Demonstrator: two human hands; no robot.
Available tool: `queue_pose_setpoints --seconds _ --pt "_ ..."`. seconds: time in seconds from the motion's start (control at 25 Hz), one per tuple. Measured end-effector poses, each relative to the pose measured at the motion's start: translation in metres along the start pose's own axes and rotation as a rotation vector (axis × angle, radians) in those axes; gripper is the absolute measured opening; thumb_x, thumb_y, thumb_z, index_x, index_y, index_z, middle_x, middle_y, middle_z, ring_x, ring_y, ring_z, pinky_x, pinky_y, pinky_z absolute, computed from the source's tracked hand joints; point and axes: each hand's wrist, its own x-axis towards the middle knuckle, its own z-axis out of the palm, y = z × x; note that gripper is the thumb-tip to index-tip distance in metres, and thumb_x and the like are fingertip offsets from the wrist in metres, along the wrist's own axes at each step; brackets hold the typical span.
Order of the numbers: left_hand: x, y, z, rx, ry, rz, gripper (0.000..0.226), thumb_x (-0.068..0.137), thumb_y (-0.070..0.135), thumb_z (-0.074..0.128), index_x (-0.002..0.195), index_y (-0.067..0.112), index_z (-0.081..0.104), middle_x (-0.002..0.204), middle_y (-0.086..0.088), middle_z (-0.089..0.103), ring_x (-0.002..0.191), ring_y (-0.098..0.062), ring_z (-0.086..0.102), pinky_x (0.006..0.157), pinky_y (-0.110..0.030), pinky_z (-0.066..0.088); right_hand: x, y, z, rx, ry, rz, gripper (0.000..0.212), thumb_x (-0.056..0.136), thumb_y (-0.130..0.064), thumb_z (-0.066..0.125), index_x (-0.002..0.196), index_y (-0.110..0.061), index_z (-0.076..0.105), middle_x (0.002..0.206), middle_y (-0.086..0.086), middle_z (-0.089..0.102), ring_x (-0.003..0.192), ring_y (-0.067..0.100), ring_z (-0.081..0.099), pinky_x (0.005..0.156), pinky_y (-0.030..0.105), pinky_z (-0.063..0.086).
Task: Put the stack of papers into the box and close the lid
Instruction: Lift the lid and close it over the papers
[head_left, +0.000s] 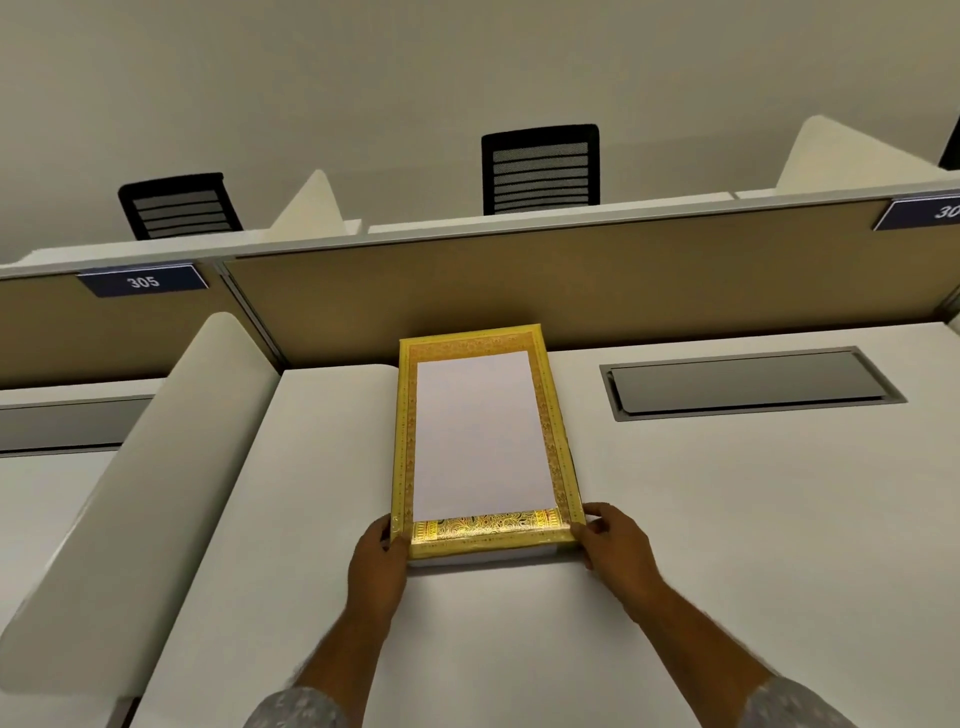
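Note:
A flat yellow box (405, 441) with gold ornament lies lengthwise on the white desk (727, 519), its far end against the tan partition. A white stack of papers (480, 431) lies inside its yellow border, leaving a gold patterned strip bare at the near end. A pale layer shows under the box's near edge; I cannot tell what it is. My left hand (382, 551) grips the near left corner. My right hand (613, 540) grips the near right corner, thumb on the top rim.
A grey cable flap (753, 387) is set into the desk right of the box. A white rounded side divider (156, 467) stands at the left. The tan partition (571, 280) carries a label reading 305 (143, 281). Two black chairs (540, 169) stand behind it.

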Motion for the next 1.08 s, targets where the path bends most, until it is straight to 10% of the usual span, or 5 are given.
queue_pose_setpoints --seconds 0.44,0.72,1.08 --pt "0.068 0.012 0.018 0.244 0.057 0.097 0.057 0.093 0.046 0.056 0.143 0.018 0.056 0.131 -0.011 0.066 0.116 -0.031 0.066 0.097 -0.05 0.061 0.047 -0.038 0.005 -0.245 -0.04 -0.001 0.064 0.095 -0.026 0.074 0.153 -0.018 0.046 0.146 0.011 0.057 0.119 0.026 0.065 0.097 0.038 0.058" --pt "0.131 0.075 0.041 0.534 -0.068 0.228 0.096 0.096 0.061 0.061 0.169 0.025 0.011 0.179 -0.008 0.007 0.162 -0.038 0.022 0.122 -0.054 0.037 0.117 -0.095 0.022 -0.631 -0.031 -0.252 0.077 0.104 -0.05 0.05 0.166 -0.027 0.011 0.157 0.015 0.047 0.131 0.036 0.061 0.105 0.048 0.055" --pt "0.178 0.071 0.054 0.753 0.045 0.296 0.11 0.082 0.088 0.048 0.167 0.027 0.014 0.156 -0.02 0.043 0.142 -0.041 0.046 0.107 -0.054 0.05 0.17 -0.101 0.033 -0.874 -0.114 -0.16 0.086 0.101 -0.061 0.043 0.166 -0.027 -0.001 0.162 0.018 0.035 0.139 0.042 0.051 0.106 0.056 0.05"
